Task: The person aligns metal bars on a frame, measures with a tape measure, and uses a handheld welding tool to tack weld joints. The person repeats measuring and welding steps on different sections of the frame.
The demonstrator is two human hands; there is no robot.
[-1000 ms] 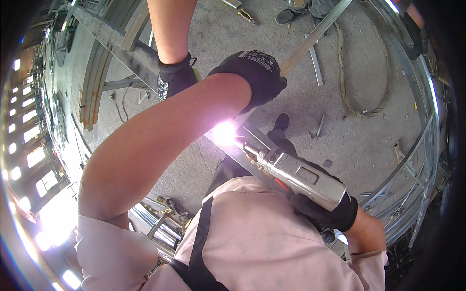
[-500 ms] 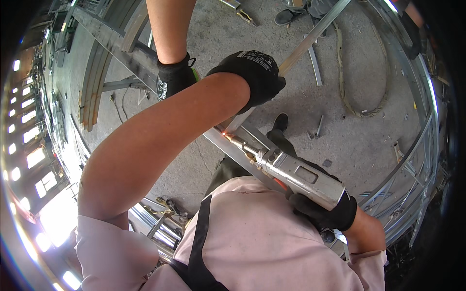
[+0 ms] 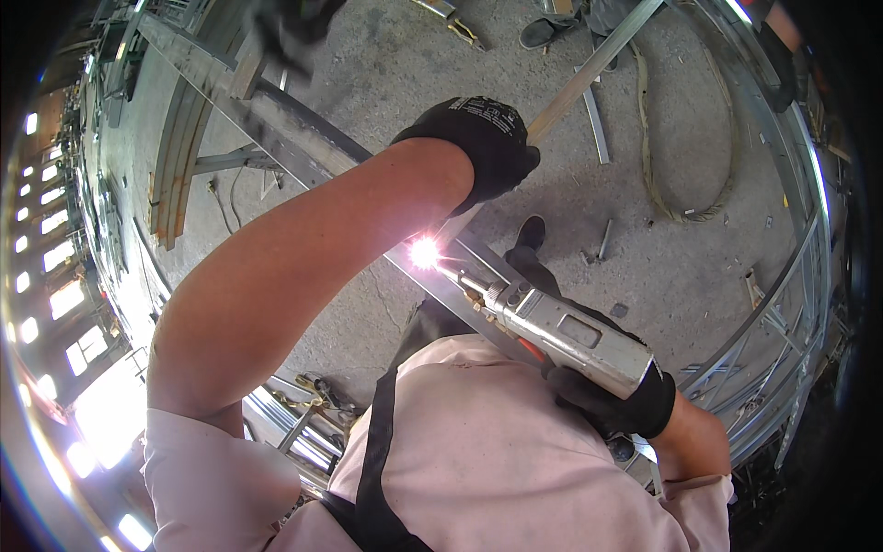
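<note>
My left hand [image 3: 478,152], in a black work glove, reaches across and is closed around a square metal tube [image 3: 589,83]. That tube slants from the far right down to a long metal beam [image 3: 290,129]. In my black-gloved right hand [image 3: 630,405] is a silver handheld welding gun [image 3: 575,336], gripped from below at its rear. The gun's nozzle points up-left to where tube and beam meet. A bright pinkish-white welding glow [image 3: 424,253] burns there and hides the joint. My left forearm covers part of the beam.
Another person's blurred dark-gloved hand [image 3: 290,37] is at the upper left. Pliers [image 3: 466,34] lie on the concrete floor. A looped hose or strap [image 3: 648,156] lies to the right. Metal profiles [image 3: 175,166] stand at left, and someone's shoe [image 3: 543,33] is at the top.
The small orange spark at the nozzle has become a large bright glow. The other person's hand has left the beam and moved up and away. My hands have kept their places.
</note>
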